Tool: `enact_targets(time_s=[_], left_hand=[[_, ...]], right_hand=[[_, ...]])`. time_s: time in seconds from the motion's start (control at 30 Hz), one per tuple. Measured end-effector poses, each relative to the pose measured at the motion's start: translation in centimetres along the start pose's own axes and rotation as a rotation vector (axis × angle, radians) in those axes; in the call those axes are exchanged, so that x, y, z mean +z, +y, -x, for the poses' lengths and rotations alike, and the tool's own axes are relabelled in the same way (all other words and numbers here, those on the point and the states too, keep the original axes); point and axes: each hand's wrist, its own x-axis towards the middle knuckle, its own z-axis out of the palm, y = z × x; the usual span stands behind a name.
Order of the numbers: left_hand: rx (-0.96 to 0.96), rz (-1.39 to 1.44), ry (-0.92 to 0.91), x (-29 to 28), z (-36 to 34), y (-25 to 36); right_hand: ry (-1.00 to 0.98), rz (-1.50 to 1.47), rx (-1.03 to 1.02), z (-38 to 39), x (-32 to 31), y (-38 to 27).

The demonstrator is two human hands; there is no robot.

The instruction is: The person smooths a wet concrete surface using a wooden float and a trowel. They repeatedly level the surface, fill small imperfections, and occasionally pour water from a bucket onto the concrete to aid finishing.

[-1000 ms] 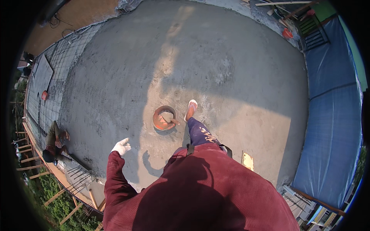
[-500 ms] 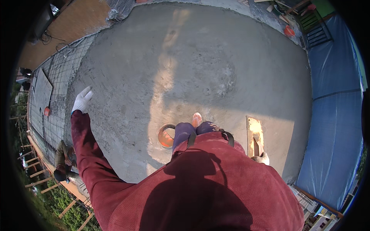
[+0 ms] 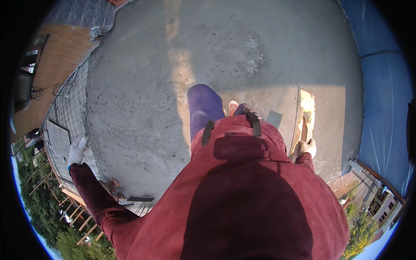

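My right hand (image 3: 307,148), in a pale glove, is wrapped around the handle of a long, worn float (image 3: 307,104) with a yellowish, cement-smeared back. The float lies at my right over the wet concrete (image 3: 143,86), its long side pointing away from me. My left hand (image 3: 77,150), in a white glove, reaches far out to the left with fingers stretched and nothing in it. It appears above the edge of the wire mesh (image 3: 71,93), near a flat board (image 3: 58,138). A small grey flat piece (image 3: 274,118) shows beside my right hip.
A blue sheet (image 3: 383,117) borders the concrete on the right. An orange-brown panel (image 3: 65,56) stands at the far left. Below my left arm lies a dark straight-edged strip (image 3: 141,199). Timber supports (image 3: 78,216) and trees lie beyond the left edge.
My left arm has lowered and swung toward me. The float and my right hand have shifted slightly right and away. My left knee has come forward; the orange bucket is no longer visible.
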Motion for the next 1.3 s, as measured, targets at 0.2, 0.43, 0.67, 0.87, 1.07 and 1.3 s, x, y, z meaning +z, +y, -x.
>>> enact_targets(time_s=[0.2, 0.43, 0.67, 0.87, 1.07, 1.3], left_hand=[[0.311, 0.142, 0.177, -2.7, -16.7, 10.1], [0.155, -0.156, -0.486, 13.5, -30.4, 6.6], [0.163, -0.543, -0.822, 8.6, -42.7, 14.4], [0.513, -0.811, -0.810, 8.4, -51.1, 29.9], [0.699, -0.604, -1.114, 19.9, -42.9, 29.7], [0.293, -0.772, -1.107, 31.4, -27.4, 35.4]], right_hand=[[-0.018, 0.169, 0.159, 3.2, -2.6, 3.3], [0.192, 0.142, 0.253, 12.7, -4.6, -4.9], [0.317, -0.057, 0.456, 20.3, -3.3, -16.0], [0.416, -0.253, 0.669, 27.8, 3.0, -16.2], [0.578, -0.603, 0.859, 30.1, 5.0, -14.3], [0.596, -0.616, 1.013, 26.3, 9.8, -8.8]])
